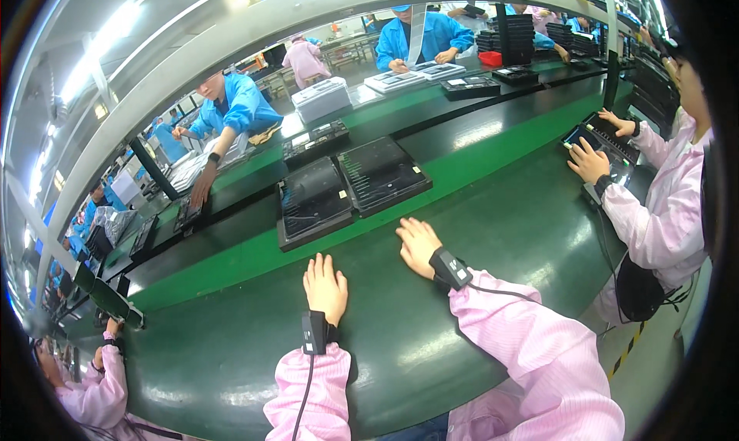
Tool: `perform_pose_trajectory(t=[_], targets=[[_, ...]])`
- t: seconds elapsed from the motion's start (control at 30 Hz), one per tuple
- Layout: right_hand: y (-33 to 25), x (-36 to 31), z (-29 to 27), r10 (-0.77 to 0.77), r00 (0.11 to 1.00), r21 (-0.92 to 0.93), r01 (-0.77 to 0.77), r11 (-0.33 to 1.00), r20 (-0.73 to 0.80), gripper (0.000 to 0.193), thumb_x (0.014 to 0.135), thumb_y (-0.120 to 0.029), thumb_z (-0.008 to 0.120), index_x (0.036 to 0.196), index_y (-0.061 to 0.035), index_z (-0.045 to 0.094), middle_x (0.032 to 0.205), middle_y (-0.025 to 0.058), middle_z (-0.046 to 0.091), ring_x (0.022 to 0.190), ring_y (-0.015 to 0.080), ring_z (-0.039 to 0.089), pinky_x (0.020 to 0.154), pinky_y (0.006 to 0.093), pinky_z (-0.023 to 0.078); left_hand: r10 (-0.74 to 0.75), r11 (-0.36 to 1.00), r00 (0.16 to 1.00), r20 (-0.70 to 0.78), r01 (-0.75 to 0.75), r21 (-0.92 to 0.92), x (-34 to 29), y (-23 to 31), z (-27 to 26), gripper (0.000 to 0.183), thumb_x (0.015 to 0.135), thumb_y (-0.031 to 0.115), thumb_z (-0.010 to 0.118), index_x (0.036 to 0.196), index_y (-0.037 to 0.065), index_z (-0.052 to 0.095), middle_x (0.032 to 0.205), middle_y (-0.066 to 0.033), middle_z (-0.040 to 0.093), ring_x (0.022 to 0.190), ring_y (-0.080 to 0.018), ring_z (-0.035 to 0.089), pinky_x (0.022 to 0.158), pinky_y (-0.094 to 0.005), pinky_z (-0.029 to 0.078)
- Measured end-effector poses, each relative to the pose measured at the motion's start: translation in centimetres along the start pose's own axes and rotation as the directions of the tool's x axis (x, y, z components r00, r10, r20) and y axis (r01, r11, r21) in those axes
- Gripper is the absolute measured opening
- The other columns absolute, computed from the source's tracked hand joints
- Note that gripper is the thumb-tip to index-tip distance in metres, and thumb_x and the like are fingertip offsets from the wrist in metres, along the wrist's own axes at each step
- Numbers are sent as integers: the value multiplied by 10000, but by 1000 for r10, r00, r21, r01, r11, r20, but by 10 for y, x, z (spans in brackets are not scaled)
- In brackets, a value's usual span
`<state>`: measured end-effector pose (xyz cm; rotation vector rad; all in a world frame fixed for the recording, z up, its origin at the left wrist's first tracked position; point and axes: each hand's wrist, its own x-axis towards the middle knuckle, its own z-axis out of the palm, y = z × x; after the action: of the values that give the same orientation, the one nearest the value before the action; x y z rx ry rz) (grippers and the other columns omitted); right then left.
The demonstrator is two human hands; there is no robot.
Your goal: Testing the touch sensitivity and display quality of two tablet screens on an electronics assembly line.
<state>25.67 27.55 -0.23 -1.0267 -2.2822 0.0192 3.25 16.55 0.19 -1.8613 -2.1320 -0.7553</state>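
Observation:
My left hand (326, 288) lies flat on the green work surface (231, 325), its fingers stretched toward the far side and nothing in it. To its right, my right hand (420, 247) also rests on the surface, fingers extended, holding nothing. Just beyond both hands, two shallow black trays stand side by side, a left tray (312, 198) and a right tray (382, 175). Each has a row of marks and a small pale label. Neither hand touches them. Each wrist wears a black strapped device with a cable.
A black conveyor (469, 133) runs beyond the trays, carrying a black tray with parts (315, 142). White stacks (322, 100) stand across it, where people in blue work. At right, a person in pink handles a black device (608, 144). A metal frame post (108, 295) stands at left.

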Motion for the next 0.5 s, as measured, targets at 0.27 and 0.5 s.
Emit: perform_pose_trajectory(t=[0.27,0.5], targets=[[-77,-46,-20,-338,939,247,316,916,55,392,804,-149,617,1143,30,534,1260,229,514,1214,363,474,1038,446,378,306,904,952,-21,-297,-307,-30,56,-23,357,801,34,566,1150,-32,533,1214,-197,560,1162,-345,520,999,-429,395],[-67,-41,-22,-343,937,349,302,887,61,338,823,-125,585,1130,11,541,1260,211,509,1220,371,456,1030,443,382,213,897,976,39,-179,-404,-32,71,-38,389,798,45,583,1180,-1,520,1272,-185,521,1173,-344,489,1004,-435,371]])
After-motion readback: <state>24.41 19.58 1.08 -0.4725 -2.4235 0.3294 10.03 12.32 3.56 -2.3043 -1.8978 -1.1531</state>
